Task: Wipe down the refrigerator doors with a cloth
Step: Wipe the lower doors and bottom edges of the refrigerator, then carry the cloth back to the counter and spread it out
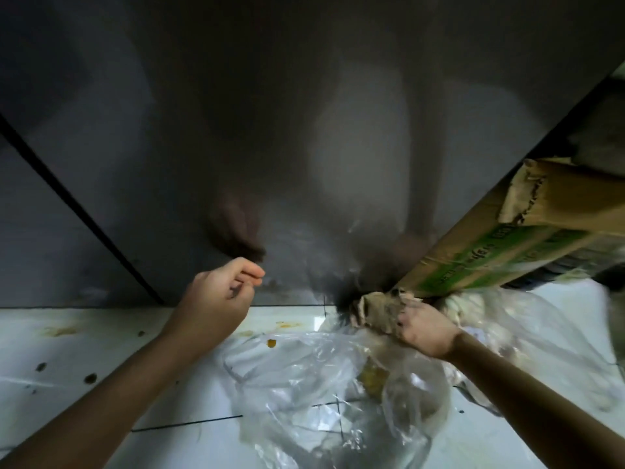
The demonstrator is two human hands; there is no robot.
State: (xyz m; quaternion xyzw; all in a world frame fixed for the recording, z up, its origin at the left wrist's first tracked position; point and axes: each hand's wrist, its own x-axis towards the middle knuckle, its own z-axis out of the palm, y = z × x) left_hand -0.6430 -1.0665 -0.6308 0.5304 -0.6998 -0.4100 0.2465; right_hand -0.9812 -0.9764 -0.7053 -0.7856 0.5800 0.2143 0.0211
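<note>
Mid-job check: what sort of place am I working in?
Likely a kitchen or food storeroom, seen low by the floor: a grey refrigerator door, stained white floor tiles, a torn cardboard box beside it, and the right hand gripping a dirty cloth at the door's foot.

White glossy tiled floor [101,340], dark grout lines, spotted with orange and brown stains [271,342]. Crumpled clear plastic bag [304,384] lying right of centre.

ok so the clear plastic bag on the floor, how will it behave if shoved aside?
The clear plastic bag looks thin and crumpled, so it is probably floppy and very light. A push would likely fold it rather than slide it. The yellowish lump seen through it may weigh down one spot.
</note>
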